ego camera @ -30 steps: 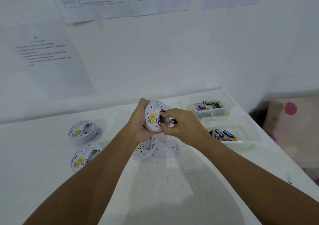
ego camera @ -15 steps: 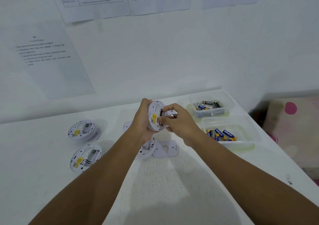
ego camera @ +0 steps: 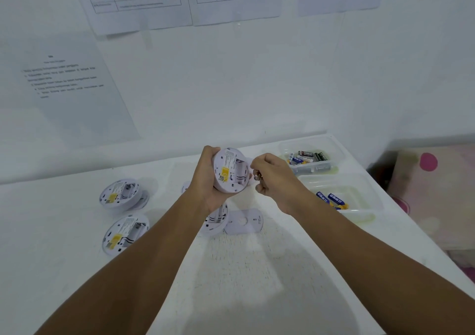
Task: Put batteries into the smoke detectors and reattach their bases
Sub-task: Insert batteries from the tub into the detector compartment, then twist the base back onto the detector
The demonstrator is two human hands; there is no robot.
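Left hand holds a smoke detector up; right hand pinches a battery beside it.

The left hand (ego camera: 205, 178) has its fingers curled round the rim of a smoke detector (ego camera: 231, 170), held above the worktop (ego camera: 257, 270) with its open back and yellow label facing the camera. Just right of it, apart from the detector, the right hand (ego camera: 276, 180) pinches a small battery (ego camera: 257, 177) in curled fingers. Below lie another detector (ego camera: 216, 219) and a loose base (ego camera: 244, 221); two more detectors (ego camera: 120, 193) (ego camera: 124, 233) lie to the left. Two clear trays (ego camera: 312, 155) (ego camera: 341, 196) of batteries sit to the right.
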